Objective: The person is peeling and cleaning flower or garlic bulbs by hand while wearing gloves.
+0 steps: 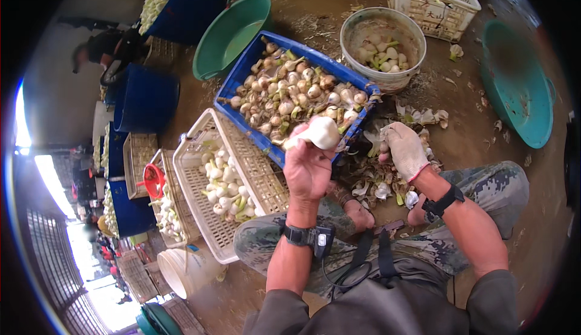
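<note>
My bare left hand [307, 168] is closed around a peeled white garlic bulb [324, 133], raised over the near edge of a blue crate [242, 72]. The bulb's pale stem lies across my fingers. That crate is full of unpeeled garlic bulbs [284, 93] with brown, dirty skins. My right hand [404, 150], in a whitish work glove, is curled closed above a heap of garlic peelings [382, 191] on the ground. Whatever its fingers grip is hidden.
Left of my knees stands a white crate [203, 229] of trimmed garlic. Ahead are a white bucket [387, 78] with some bulbs, a green basin [233, 38] and another crate [433, 11]. A teal basin [520, 93] lies right. Far left, a person [109, 50] bends near blue tubs [145, 99].
</note>
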Tool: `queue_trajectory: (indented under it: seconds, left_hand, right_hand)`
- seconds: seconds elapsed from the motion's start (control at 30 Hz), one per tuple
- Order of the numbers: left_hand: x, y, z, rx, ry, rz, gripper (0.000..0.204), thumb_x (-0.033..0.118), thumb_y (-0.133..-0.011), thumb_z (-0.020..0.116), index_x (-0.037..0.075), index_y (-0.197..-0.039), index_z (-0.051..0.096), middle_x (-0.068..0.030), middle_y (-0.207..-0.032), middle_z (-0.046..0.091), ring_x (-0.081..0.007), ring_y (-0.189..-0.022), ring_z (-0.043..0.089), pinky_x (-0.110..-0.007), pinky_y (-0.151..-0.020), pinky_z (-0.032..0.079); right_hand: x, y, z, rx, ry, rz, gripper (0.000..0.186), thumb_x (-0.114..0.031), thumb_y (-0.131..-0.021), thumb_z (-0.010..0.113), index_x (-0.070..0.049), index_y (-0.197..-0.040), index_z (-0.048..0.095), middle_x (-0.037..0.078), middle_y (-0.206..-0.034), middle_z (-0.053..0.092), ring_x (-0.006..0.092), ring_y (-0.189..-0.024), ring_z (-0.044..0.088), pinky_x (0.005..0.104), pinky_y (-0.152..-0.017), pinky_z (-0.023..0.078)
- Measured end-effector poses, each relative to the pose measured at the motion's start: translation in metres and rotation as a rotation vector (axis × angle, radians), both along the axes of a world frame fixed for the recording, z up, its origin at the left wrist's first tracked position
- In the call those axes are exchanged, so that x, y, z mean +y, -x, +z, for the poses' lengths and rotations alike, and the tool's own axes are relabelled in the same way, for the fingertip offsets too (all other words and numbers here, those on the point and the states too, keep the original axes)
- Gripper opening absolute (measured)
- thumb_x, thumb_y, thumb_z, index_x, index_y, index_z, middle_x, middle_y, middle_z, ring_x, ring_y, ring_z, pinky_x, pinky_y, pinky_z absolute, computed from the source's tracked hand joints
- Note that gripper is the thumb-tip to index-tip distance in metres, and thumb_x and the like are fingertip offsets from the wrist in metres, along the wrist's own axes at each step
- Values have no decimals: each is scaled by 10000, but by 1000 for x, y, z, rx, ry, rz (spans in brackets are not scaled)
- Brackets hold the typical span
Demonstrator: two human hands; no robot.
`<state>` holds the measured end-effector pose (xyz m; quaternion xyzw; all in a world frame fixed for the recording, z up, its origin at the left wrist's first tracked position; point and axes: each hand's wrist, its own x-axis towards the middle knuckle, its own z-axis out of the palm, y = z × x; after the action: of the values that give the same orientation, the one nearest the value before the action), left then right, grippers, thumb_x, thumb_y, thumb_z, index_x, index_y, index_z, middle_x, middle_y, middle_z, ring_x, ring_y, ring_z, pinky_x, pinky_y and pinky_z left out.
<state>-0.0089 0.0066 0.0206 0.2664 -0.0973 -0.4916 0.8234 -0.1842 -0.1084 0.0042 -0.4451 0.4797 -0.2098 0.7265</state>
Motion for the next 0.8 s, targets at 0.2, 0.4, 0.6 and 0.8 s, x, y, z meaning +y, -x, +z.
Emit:
queue_trajectory:
  seconds: [0.2, 0.4, 0.6, 0.8]
  left_hand:
    - [20, -80, 31, 120, 122, 433, 366, 280, -978, 495, -10, -1193, 556, -198, -1161, 621, -310, -1056, 614, -424, -915, 538]
    - [1, -98, -17, -517, -472, 466, 404, 308, -923, 606, -36, -1135, 592, -153, -950, 631, -202, -788, 628, -299, -697, 546]
    - [-11, -77, -109, -1818, -1053, 23, 430, 203, -769, 700, 68, -1165, 600, -237, -888, 624, -401, -834, 621, -459, -743, 502]
    - [-7, -64, -127, -1872, -1139, -198, 336, 245, -783, 703, 43, -1024, 584, -262, -935, 615, -443, -892, 601, -498, -755, 484]
  right_hand:
    - [2, 1, 4, -14, 107, 86, 195, -130, -977, 452, 2, -944, 591, 37, -751, 560, 98, -628, 545, 248, -558, 500]
    - [5, 0, 18, -11, 163, 167, 185, -141, -962, 512, 19, -961, 607, 39, -751, 583, 99, -633, 558, 252, -577, 490]
    - [11, -1, 21, 143, 300, 323, 198, -164, -923, 611, 25, -981, 611, 67, -733, 609, 102, -589, 557, 282, -576, 471]
    - [12, 1, 16, 230, 386, 434, 219, -196, -903, 614, 4, -990, 628, 169, -843, 672, 262, -767, 652, 350, -721, 499]
